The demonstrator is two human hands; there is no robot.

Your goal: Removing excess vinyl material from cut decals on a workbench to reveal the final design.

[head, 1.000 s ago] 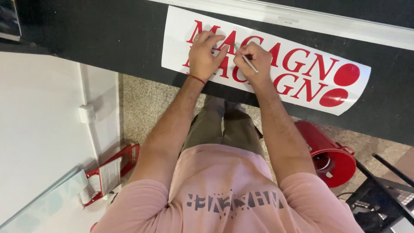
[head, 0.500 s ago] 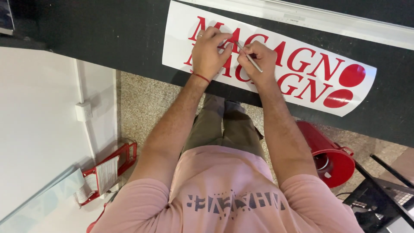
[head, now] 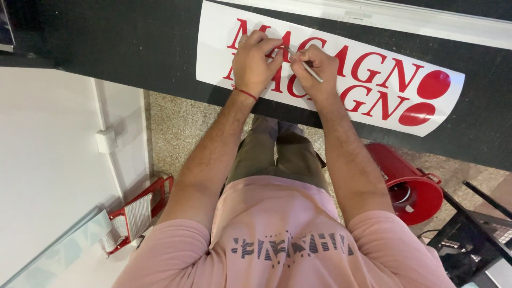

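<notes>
A long white sheet [head: 384, 109] with two rows of red cut letters and two red ovals lies on a dark worktop [head: 133, 48]. My left hand [head: 253, 64] presses down on the letters at the sheet's left part, fingers curled, a red thread on the wrist. My right hand [head: 314, 72] grips a thin silver pointed tool [head: 305, 65] like a pen, its tip at a red letter right beside my left fingertips. The letters under both hands are hidden.
A white strip [head: 373, 13] runs along the far edge of the worktop. Below, on the speckled floor, stand a red bucket [head: 410, 184] at right, a red frame [head: 136, 213] at left and a black metal stand [head: 474, 229]. A white wall with a socket [head: 106, 140] is at left.
Both hands stay on the same letters; the tool tip and the left fingers have drawn slightly closer together. The view has shifted a little.
</notes>
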